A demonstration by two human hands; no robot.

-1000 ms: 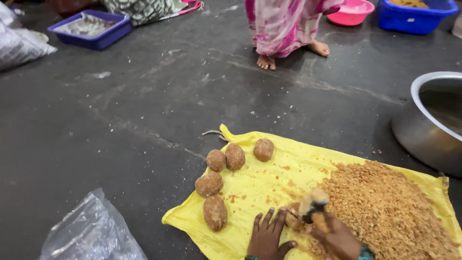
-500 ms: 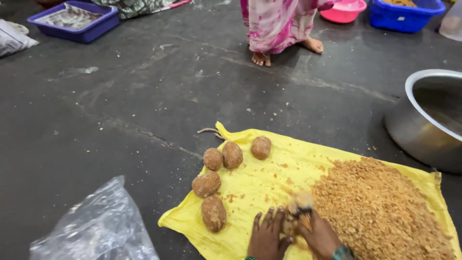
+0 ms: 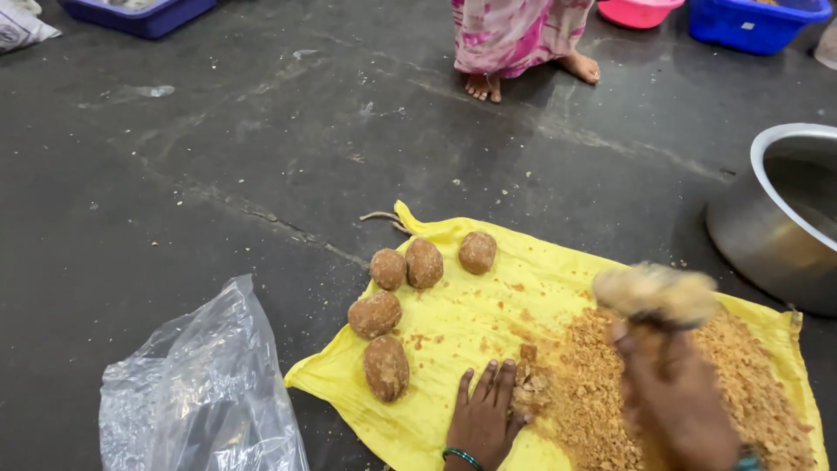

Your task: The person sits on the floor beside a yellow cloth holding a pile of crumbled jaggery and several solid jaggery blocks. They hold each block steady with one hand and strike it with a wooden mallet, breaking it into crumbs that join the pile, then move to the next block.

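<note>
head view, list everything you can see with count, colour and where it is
cloth: one, yellow, spread on the dark floor
lumps: five, brown, on the cloth's left part
crumbs: one heap, brown, on the cloth's right part
plastic bag: one, clear, left of the cloth
pot: one, metal, right edge
tubs: two blue, one pink, along the top
person: one, pink garment, barefoot, top middle
left hand: flat on the cloth beside the crumbs
right hand: raised, blurred, gripping a brown block

A crumpled clear plastic bag (image 3: 202,392) lies on the dark floor, just left of the yellow cloth. A white printed sack (image 3: 22,26), possibly packaging, shows at the top-left corner.
</note>
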